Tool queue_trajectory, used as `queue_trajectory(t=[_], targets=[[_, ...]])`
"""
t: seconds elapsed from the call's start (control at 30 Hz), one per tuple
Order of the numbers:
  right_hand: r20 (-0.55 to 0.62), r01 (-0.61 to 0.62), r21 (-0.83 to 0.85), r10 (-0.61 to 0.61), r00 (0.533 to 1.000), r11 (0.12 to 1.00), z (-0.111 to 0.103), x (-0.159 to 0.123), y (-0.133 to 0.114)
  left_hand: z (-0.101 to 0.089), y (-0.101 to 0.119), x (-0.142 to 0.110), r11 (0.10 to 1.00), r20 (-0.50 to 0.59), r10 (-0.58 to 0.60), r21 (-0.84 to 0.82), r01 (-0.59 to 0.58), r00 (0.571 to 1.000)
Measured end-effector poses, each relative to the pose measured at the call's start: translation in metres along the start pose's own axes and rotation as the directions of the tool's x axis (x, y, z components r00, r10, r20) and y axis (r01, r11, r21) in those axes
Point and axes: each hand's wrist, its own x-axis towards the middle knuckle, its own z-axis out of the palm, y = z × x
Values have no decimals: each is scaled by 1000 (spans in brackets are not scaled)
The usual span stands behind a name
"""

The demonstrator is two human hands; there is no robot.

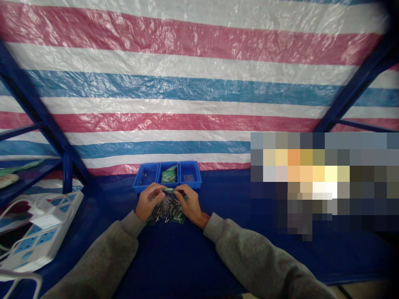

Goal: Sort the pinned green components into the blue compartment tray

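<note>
Head view, lower centre of the frame: the left hand [150, 202] and the right hand [190, 204] each close thumb against fingers on the upper edge of a plastic bag [168, 211], which contains loose, slender metal pieces and lies between the hands above the blue table [174, 257]. Directly beyond the hands, three blue bins stand side by side: the left bin [147, 176] holds a few slender pieces, the middle bin [169, 174] green packaging, and the right bin [189, 177] contents too small to identify. Power strips [46, 238] with white cables occupy the lower left, and a striped sheet [174, 87] spans the background.
</note>
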Motion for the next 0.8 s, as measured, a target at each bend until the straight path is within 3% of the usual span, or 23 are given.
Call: queue_trajectory(t=[0.1, 0.2, 0.37, 0.57, 0.8], targets=[[-30, -29, -2, 29, 999, 1000, 2, -1, 2, -1, -3, 1, 989, -10, 80, 123, -78, 997], [-26, -32, 29, 32, 999, 999, 3, -2, 3, 1, -5, 0, 989, -9, 21, 149, -20, 1000], [-9, -74, 107, 75, 997, 992, 1, -3, 0, 5, -5, -1, 995, -19, -97, 3, 97, 995], [7, 63, 1, -63, 998, 998, 0, -2, 0, 4, -1, 1, 944, 17, -239, -228, 237, 971], [12, 66, 25, -67, 998, 998, 0, 0, -1, 5, 5, 0, 946, 78, -234, -210, 245, 969]])
